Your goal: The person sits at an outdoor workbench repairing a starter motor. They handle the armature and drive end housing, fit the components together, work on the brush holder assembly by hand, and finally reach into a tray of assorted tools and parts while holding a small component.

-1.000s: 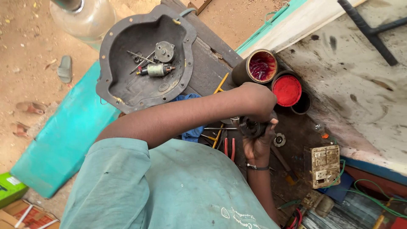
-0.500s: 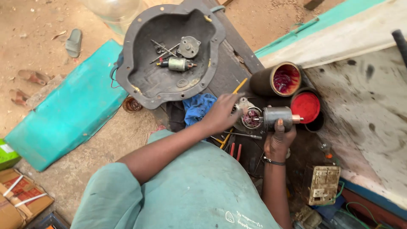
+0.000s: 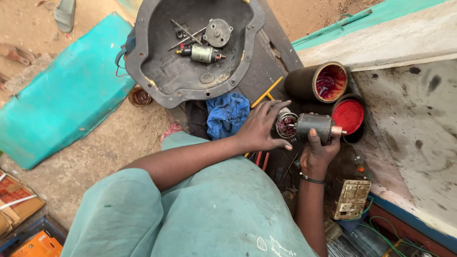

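Right hand (image 3: 318,151) grips the motor armature (image 3: 314,127); left hand (image 3: 261,127) spreads open at its coil end, beside the blue rag (image 3: 227,113).
Held above the worktop (image 3: 266,71), its copper tip could knock the red-lined cup (image 3: 348,116), seemingly just beside it. Half a second ago both hands sat nearer that rag.

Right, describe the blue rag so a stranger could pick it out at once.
Start at the big dark metal pan at the top of the view, with small motor parts in it. Just below its lower rim, beside the left hand, lies the crumpled blue rag. It is the only soft cloth there; its neighbours are hard metal parts.
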